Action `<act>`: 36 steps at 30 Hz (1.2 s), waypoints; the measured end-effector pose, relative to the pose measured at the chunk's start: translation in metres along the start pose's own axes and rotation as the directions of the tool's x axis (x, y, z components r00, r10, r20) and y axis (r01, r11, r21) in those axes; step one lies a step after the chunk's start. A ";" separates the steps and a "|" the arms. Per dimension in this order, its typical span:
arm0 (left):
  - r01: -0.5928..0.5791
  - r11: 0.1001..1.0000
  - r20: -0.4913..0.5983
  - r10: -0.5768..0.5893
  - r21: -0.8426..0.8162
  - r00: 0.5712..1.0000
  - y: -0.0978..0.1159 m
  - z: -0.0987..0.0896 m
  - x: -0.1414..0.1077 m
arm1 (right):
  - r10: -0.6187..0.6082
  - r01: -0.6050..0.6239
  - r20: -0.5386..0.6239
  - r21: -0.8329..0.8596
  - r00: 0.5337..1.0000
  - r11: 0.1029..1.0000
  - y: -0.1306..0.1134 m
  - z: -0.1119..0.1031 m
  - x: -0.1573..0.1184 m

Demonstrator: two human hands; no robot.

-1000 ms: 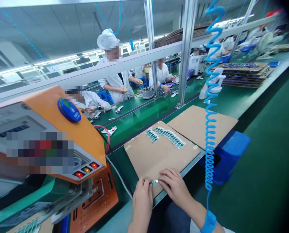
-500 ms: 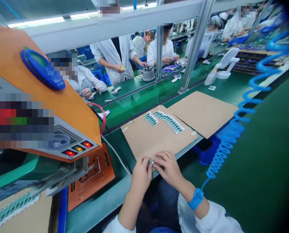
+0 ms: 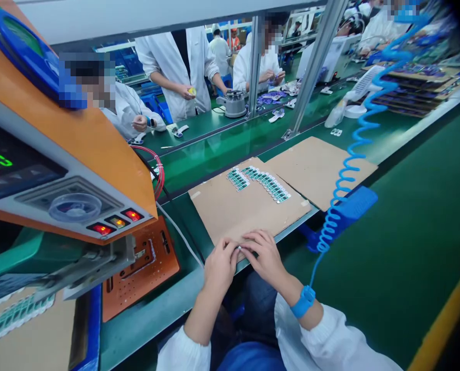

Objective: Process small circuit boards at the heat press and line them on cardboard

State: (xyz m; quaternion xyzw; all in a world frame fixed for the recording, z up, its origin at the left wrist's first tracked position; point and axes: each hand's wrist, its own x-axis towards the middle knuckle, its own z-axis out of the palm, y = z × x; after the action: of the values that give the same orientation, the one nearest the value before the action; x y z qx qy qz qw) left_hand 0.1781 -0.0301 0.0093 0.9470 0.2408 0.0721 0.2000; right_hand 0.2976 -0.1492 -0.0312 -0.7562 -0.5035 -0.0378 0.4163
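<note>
My left hand (image 3: 220, 267) and my right hand (image 3: 264, 259) meet over the near edge of a cardboard sheet (image 3: 224, 219). Their fingertips pinch a small circuit board (image 3: 239, 248) between them; only a tiny pale bit of it shows, the rest is covered by fingers. Beyond the hands, on the same sheet, lie a short row of green-and-white circuit boards (image 3: 238, 179) and a longer slanting row of boards (image 3: 267, 184). A blue wrist strap (image 3: 304, 301) circles my right wrist, with a coiled blue cord (image 3: 343, 190) rising from it.
At left stands an orange machine (image 3: 109, 154) with lit switches, above an orange perforated plate (image 3: 140, 278). More boards (image 3: 19, 317) lie at lower left. Another cardboard sheet (image 3: 318, 167), a white fan (image 3: 363, 85) and a blue stool (image 3: 353, 206) are rightward. Co-workers sit and stand across the bench.
The camera view has shifted, so the bench and machine sit higher and slightly left. Both hands stay together with the board pinched; less of its green surface shows now.
</note>
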 end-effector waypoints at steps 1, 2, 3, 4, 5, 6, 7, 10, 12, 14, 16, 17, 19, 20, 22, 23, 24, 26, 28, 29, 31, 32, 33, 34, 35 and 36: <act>-0.006 1.000 0.001 0.006 0.011 1.000 0.000 0.001 0.000 | -0.002 0.002 0.001 -0.004 1.000 1.000 0.000 0.000 0.000; -0.011 1.000 0.002 0.011 0.021 1.000 -0.001 0.001 0.001 | -0.004 0.004 0.001 -0.008 1.000 1.000 0.000 0.000 0.000; -0.014 0.999 0.003 0.014 0.031 1.000 -0.001 0.001 0.001 | -0.005 0.005 0.001 -0.012 1.000 1.000 0.000 0.000 0.000; -0.017 0.999 0.005 0.017 0.037 1.000 -0.001 0.002 0.001 | -0.004 0.004 0.001 -0.015 1.000 1.000 0.000 0.000 0.001; -0.020 0.999 0.007 0.020 0.036 1.000 -0.001 0.002 0.001 | -0.004 0.004 0.001 -0.019 1.000 1.000 0.000 0.000 0.001; -0.023 0.999 0.006 0.023 0.029 1.000 -0.001 0.002 0.000 | -0.003 0.003 0.002 -0.023 1.000 1.000 0.000 0.000 0.001; -0.025 1.000 0.005 0.025 0.018 1.000 -0.001 0.002 -0.001 | -0.002 0.003 0.004 -0.028 1.000 1.000 -0.001 -0.001 0.002; -0.004 0.999 -0.030 0.003 -0.038 1.000 -0.004 0.001 -0.006 | -0.001 0.002 0.017 -0.043 1.000 0.999 -0.005 -0.004 0.005; 0.031 0.995 -0.089 -0.039 -0.092 0.995 -0.009 0.000 -0.011 | -0.003 0.005 0.037 -0.046 0.999 0.999 -0.008 -0.007 0.008; 0.060 0.985 -0.149 -0.084 -0.161 0.985 -0.016 -0.003 -0.015 | -0.016 0.019 0.084 -0.035 0.996 0.999 -0.011 -0.011 0.013; 0.072 0.973 -0.166 -0.110 -0.217 0.980 -0.022 -0.005 -0.018 | -0.054 0.059 0.169 -0.025 0.984 0.998 -0.013 -0.014 0.020; 0.074 0.969 -0.160 -0.114 -0.237 0.980 -0.024 -0.005 -0.019 | -0.084 0.092 0.224 -0.023 0.971 0.996 -0.013 -0.015 0.025; 0.072 0.963 -0.141 -0.112 -0.260 0.984 -0.026 -0.004 -0.019 | -0.152 0.173 0.343 -0.031 0.927 0.984 -0.012 -0.016 0.034; 0.068 0.961 -0.137 -0.108 -0.267 0.985 -0.027 -0.004 -0.018 | -0.183 0.213 0.394 -0.034 0.901 0.976 -0.011 -0.016 0.039; 0.051 0.958 -0.150 -0.097 -0.281 0.984 -0.027 -0.001 -0.017 | -0.220 0.267 0.457 -0.039 0.862 0.963 -0.008 -0.014 0.046; 0.040 0.956 -0.160 -0.090 -0.290 0.983 -0.027 0.000 -0.017 | -0.228 0.278 0.470 -0.038 0.853 0.960 -0.006 -0.014 0.049; 0.031 0.954 -0.170 -0.086 -0.299 0.982 -0.028 0.001 -0.016 | -0.234 0.282 0.476 -0.031 0.848 0.959 -0.004 -0.013 0.051; 0.020 0.949 -0.179 -0.081 -0.316 0.980 -0.028 0.003 -0.016 | -0.238 0.274 0.479 -0.006 0.845 0.962 -0.002 -0.012 0.053; 0.023 0.943 -0.182 -0.088 -0.331 0.979 -0.029 0.004 -0.016 | -0.235 0.253 0.471 0.025 0.850 0.967 0.000 -0.011 0.052; 0.025 0.940 -0.184 -0.092 -0.339 0.979 -0.029 0.004 -0.015 | -0.230 0.239 0.461 0.040 0.857 0.970 0.001 -0.010 0.051; 0.030 0.935 -0.192 -0.103 -0.353 0.976 -0.029 0.005 -0.015 | -0.220 0.214 0.433 0.064 0.874 0.975 0.003 -0.008 0.048; 0.033 0.933 -0.196 -0.110 -0.359 0.975 -0.029 0.006 -0.015 | -0.219 0.207 0.420 0.076 0.881 0.975 0.004 -0.007 0.047; 0.036 0.931 -0.199 -0.115 -0.363 0.973 -0.029 0.006 -0.015 | -0.221 0.204 0.409 0.085 0.886 0.975 0.005 -0.006 0.046; 0.039 0.929 -0.201 -0.120 -0.367 0.972 -0.028 0.007 -0.015 | -0.225 0.205 0.400 0.093 0.889 0.974 0.005 -0.006 0.045; 0.043 0.928 -0.202 -0.126 -0.371 0.971 -0.028 0.008 -0.015 | -0.230 0.209 0.392 0.097 0.891 0.973 0.006 -0.005 0.044; 0.047 0.926 -0.202 -0.131 -0.374 0.971 -0.028 0.008 -0.015 | -0.236 0.214 0.386 0.099 0.892 0.972 0.007 -0.005 0.043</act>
State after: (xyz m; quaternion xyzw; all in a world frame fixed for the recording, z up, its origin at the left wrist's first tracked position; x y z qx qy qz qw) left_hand 0.1550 -0.0178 -0.0100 0.8668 0.2868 0.2126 0.3480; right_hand 0.3260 -0.1220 -0.0111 -0.6732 -0.6621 0.0811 0.3191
